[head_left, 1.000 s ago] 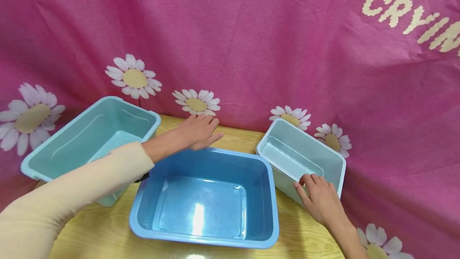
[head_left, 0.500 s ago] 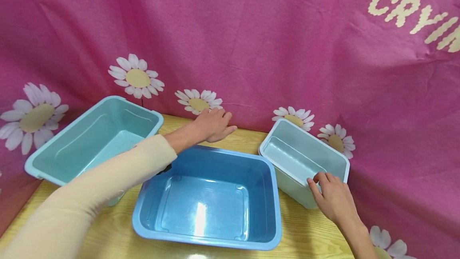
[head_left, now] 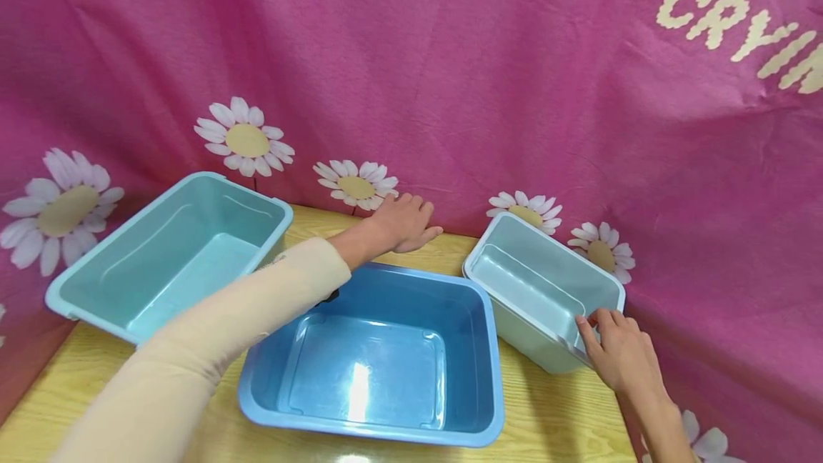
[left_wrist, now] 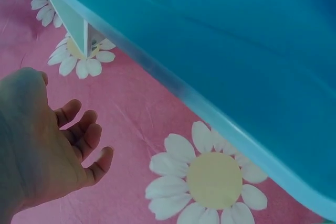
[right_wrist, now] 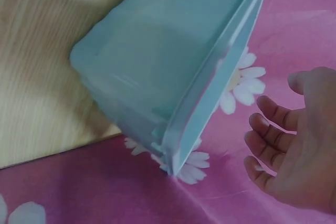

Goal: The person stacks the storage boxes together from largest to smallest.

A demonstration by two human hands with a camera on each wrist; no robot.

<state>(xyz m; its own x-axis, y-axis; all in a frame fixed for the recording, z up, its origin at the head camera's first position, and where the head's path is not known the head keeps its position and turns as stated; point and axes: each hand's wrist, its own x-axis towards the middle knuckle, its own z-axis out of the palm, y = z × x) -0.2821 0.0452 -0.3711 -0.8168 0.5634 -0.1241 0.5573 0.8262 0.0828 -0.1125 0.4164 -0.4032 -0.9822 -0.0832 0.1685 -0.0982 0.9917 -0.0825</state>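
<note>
My left hand (head_left: pixel 406 223) hovers past the far rim of a blue plastic bin (head_left: pixel 373 434), fingers loosely bent and nothing in them. The left wrist view shows that hand (left_wrist: pixel 50 142) apart from the blue bin (left_wrist: pixel 236 56). Over the near right corner of a smaller pale green bin (head_left: pixel 524 331) is my right hand (head_left: pixel 625 356), its fingers relaxed. In the right wrist view a gap separates this hand (right_wrist: pixel 299 148) from the rim of the pale green bin (right_wrist: pixel 152 40). Both bins stand upright on the table, and no contents show inside.
A teal bin (head_left: pixel 151 256) stands at the left, partly hidden behind my left sleeve (head_left: pixel 212 349). Wooden table (head_left: pixel 566 420) shows around the bins. Close behind hangs a pink cloth (head_left: pixel 450 91) with daisies and pale letters.
My left hand has travelled rightward along the far side of the blue bin. The right hand has shifted right and slightly nearer me. The bins keep their places on the table.
</note>
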